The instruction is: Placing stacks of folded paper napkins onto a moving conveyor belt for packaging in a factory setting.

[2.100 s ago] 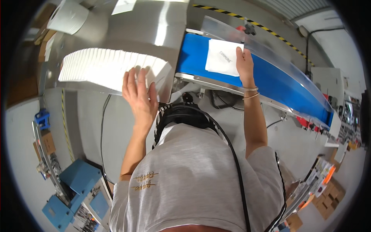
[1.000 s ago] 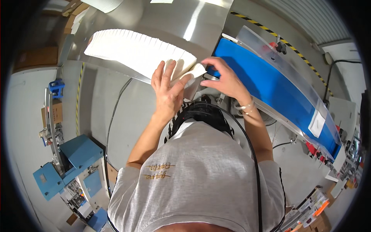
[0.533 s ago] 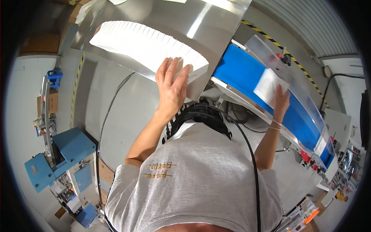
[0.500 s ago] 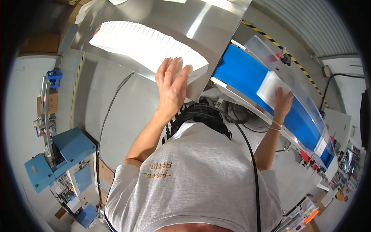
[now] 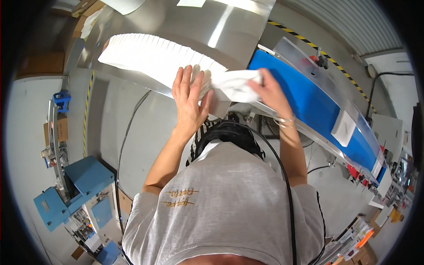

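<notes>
A long row of white folded bundles [image 5: 150, 55], packed upright side by side, lies on a steel table [image 5: 172, 22]. My left hand [image 5: 189, 99] rests against the right end of this row, fingers stretched and slightly spread. Between that end and the belt, my right hand [image 5: 271, 95] grips a soft white bundle [image 5: 236, 86], slightly blurred and tilted, by its right side. Whether it touches the row is hard to tell. Another white bundle [image 5: 343, 128] lies on the blue conveyor belt [image 5: 296, 95] to the right.
A clear plastic guard [image 5: 309, 59] runs along the belt's far side. Past it, yellow-black tape [image 5: 291, 30] marks the floor. A black cable [image 5: 282, 172] hangs down my front. Blue machine boxes [image 5: 88, 181] stand at the left, and a white sheet [image 5: 191, 2] lies on the table's far part.
My right hand has come from the belt leftward to the row's end, now holding a white bundle. The bundle on the belt lies farther down it. My left hand stays at the row.
</notes>
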Action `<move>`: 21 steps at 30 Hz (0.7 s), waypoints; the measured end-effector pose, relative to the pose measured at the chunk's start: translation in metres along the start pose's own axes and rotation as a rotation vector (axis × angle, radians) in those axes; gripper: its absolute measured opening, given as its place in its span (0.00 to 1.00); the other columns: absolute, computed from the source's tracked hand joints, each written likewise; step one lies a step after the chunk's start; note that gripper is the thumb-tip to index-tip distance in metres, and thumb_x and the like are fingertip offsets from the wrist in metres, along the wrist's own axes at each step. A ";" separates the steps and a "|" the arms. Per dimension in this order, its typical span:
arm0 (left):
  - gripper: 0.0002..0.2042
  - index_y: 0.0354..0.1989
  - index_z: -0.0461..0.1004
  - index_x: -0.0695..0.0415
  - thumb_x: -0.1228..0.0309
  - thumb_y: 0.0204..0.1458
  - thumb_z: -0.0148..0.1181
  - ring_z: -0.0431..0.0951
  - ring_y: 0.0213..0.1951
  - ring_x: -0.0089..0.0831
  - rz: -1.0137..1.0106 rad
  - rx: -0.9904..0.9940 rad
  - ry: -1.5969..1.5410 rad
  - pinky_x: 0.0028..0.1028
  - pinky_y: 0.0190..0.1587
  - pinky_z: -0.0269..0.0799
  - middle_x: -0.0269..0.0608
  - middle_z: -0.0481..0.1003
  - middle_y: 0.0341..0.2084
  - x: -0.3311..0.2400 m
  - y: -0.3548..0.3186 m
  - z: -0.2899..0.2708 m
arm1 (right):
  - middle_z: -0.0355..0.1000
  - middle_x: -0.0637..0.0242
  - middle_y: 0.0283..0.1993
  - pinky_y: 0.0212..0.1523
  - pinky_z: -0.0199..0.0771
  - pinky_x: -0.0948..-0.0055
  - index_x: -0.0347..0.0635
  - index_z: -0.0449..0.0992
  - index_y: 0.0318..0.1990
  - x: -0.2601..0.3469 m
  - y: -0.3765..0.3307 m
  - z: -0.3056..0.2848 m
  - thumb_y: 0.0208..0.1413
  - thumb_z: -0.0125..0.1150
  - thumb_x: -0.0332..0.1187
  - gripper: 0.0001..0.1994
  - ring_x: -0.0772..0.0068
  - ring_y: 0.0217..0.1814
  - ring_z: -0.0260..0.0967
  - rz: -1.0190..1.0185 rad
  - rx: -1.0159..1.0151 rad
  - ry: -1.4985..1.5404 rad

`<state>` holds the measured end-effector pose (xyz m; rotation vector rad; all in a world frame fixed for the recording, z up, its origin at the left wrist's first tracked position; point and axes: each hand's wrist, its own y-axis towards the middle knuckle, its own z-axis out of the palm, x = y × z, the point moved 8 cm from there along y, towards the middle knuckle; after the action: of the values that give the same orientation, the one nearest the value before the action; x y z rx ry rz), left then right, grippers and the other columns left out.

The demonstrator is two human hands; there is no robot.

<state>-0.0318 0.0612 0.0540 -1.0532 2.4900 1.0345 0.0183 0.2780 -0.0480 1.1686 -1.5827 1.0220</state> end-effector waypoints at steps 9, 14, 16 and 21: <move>0.18 0.51 0.76 0.54 0.80 0.50 0.60 0.63 0.61 0.52 -0.011 -0.008 0.020 0.45 0.59 0.61 0.48 0.68 0.56 0.014 -0.001 0.002 | 0.72 0.49 0.39 0.45 0.68 0.61 0.35 0.73 0.44 -0.079 -0.116 -0.194 0.54 0.60 0.54 0.26 0.52 0.40 0.69 0.371 -0.914 -0.669; 0.20 0.47 0.78 0.56 0.85 0.43 0.59 0.63 0.60 0.53 0.057 -0.009 0.061 0.46 0.58 0.61 0.49 0.69 0.55 0.013 -0.004 0.003 | 0.69 0.58 0.53 0.54 0.65 0.59 0.40 0.70 0.53 0.021 -0.089 -0.144 0.47 0.69 0.42 0.27 0.54 0.54 0.66 -0.109 -0.928 -1.063; 0.18 0.46 0.78 0.54 0.83 0.46 0.60 0.62 0.61 0.53 0.074 0.000 0.068 0.45 0.59 0.60 0.47 0.68 0.56 0.015 -0.006 0.004 | 0.68 0.59 0.53 0.52 0.67 0.62 0.42 0.70 0.52 0.047 -0.047 -0.086 0.44 0.71 0.34 0.26 0.58 0.53 0.67 -0.269 -0.568 -0.760; 0.14 0.43 0.80 0.51 0.79 0.48 0.62 0.58 0.64 0.53 0.149 0.018 0.086 0.46 0.62 0.55 0.44 0.65 0.59 0.012 -0.004 0.003 | 0.67 0.66 0.55 0.53 0.68 0.69 0.46 0.69 0.54 0.071 0.017 0.028 0.43 0.71 0.29 0.27 0.66 0.56 0.65 -0.204 0.118 -0.170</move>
<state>-0.0377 0.0551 0.0438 -0.9383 2.6767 1.0255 -0.0141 0.2387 0.0108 1.4990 -1.5108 0.9118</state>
